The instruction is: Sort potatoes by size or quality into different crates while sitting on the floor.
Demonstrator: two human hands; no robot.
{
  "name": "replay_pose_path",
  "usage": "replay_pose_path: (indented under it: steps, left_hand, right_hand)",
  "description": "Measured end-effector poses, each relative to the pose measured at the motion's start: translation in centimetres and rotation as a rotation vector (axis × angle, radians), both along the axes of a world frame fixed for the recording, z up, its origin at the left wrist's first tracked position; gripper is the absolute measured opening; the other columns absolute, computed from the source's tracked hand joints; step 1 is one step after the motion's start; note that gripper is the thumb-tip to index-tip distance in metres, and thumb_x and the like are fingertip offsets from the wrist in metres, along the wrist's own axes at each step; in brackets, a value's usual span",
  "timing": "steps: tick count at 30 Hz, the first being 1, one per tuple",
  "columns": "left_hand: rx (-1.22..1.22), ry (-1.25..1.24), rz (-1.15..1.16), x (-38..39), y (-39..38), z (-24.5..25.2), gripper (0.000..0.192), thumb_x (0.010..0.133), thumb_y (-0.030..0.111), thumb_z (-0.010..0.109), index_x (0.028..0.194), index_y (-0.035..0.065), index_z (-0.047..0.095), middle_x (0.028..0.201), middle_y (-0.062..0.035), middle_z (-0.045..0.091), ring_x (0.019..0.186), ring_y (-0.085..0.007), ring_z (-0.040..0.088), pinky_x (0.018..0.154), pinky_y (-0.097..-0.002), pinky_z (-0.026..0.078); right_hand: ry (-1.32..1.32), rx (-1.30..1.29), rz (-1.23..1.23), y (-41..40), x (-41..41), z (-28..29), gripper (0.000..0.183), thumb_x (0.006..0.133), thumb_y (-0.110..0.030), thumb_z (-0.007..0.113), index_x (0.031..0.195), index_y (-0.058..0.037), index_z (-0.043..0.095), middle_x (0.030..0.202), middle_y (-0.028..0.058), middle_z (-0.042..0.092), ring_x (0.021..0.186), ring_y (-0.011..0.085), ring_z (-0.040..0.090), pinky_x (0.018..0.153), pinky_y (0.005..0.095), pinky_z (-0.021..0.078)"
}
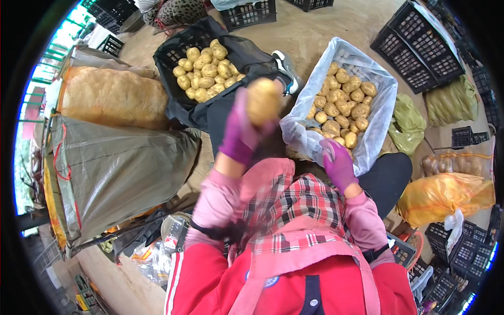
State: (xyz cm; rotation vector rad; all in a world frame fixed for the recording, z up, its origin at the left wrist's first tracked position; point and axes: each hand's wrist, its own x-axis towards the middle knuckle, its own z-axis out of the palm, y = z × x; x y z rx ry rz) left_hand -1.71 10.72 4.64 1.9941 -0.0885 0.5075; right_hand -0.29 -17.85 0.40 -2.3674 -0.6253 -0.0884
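Note:
My left hand [242,136], in a purple glove and blurred, holds a large potato [264,100] up in front of my knees. To its right, my gloved right hand [339,165] rests at the near rim of a crate with a white translucent liner [378,90]. Its fingers touch the liner's edge beside the potatoes [342,106] inside; whether they grip anything is hidden. Beyond my left hand, more potatoes [208,71] fill part of a crate lined with black sheet [252,51].
A tall orange mesh sack [114,96] and a grey tarpaulin-like sack [130,157] stand at left. Stacked black crates [417,47], a green bag [407,124] and a yellow sack [441,199] lie at right. A shoe [286,71] sits between the two potato crates. Another person's patterned clothing [177,13] shows at the top.

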Motion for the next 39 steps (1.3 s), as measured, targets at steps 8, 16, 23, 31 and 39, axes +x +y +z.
replay_pose_path:
  steps: [8,16,23,31,39]
  left_hand:
    - [-1.173,0.353,0.506,10.2,12.1,-2.1,0.056,0.09,0.03,0.063,0.131,-0.002,0.042,0.138,-0.0154,0.047,0.121,-0.0348,0.052,0.092,-0.0434,0.051]
    - [-0.896,0.616,-0.252,7.6,-7.8,-3.8,0.053,0.1,0.026,0.05,0.145,0.0043,0.03,0.138,-0.016,0.046,0.117,-0.0303,0.056,0.1,-0.0407,0.047]
    - [-0.858,0.813,-0.252,8.5,-9.3,-7.5,0.051,0.101,0.018,0.049,0.145,0.0025,0.03,0.138,-0.017,0.045,0.116,-0.0246,0.056,0.099,-0.0352,0.047]
    - [-0.799,0.735,-0.289,8.5,-10.2,-7.1,0.054,0.099,0.015,0.052,0.145,-0.001,0.028,0.139,-0.0177,0.045,0.121,-0.0236,0.053,0.1,-0.0331,0.047]
    - [-0.798,0.523,-0.455,7.9,-10.4,-3.5,0.066,0.094,0.016,0.059,0.148,-0.0007,0.024,0.144,-0.0144,0.039,0.134,-0.0203,0.038,0.109,-0.0329,0.033]
  right_hand:
    - [0.276,0.015,-0.015,-2.9,2.0,-1.3,0.03,0.087,-0.024,0.06,0.111,-0.0067,0.062,0.111,0.0161,0.063,0.102,0.0367,0.059,0.088,0.0433,0.0478]
    - [0.558,-0.18,-0.283,-5.8,19.9,-9.7,0.051,0.084,-0.031,0.063,0.129,-0.007,0.053,0.126,0.0175,0.058,0.117,0.0342,0.055,0.097,0.0402,0.0448]
    - [0.497,-0.648,-0.295,-3.0,26.9,-17.7,0.061,0.084,-0.031,0.065,0.138,-0.0119,0.046,0.142,0.0171,0.045,0.126,0.0341,0.048,0.106,0.0385,0.0395]
    - [1.296,1.213,0.137,-3.2,18.8,-5.5,0.055,0.103,-0.039,0.037,0.144,-0.0028,0.033,0.134,0.0155,0.052,0.112,0.0277,0.061,0.089,0.0336,0.0554]
    - [1.27,1.502,0.229,-0.3,10.8,1.9,0.058,0.103,-0.042,0.037,0.148,-0.0061,0.028,0.135,0.0148,0.051,0.117,0.0279,0.058,0.089,0.0359,0.054]
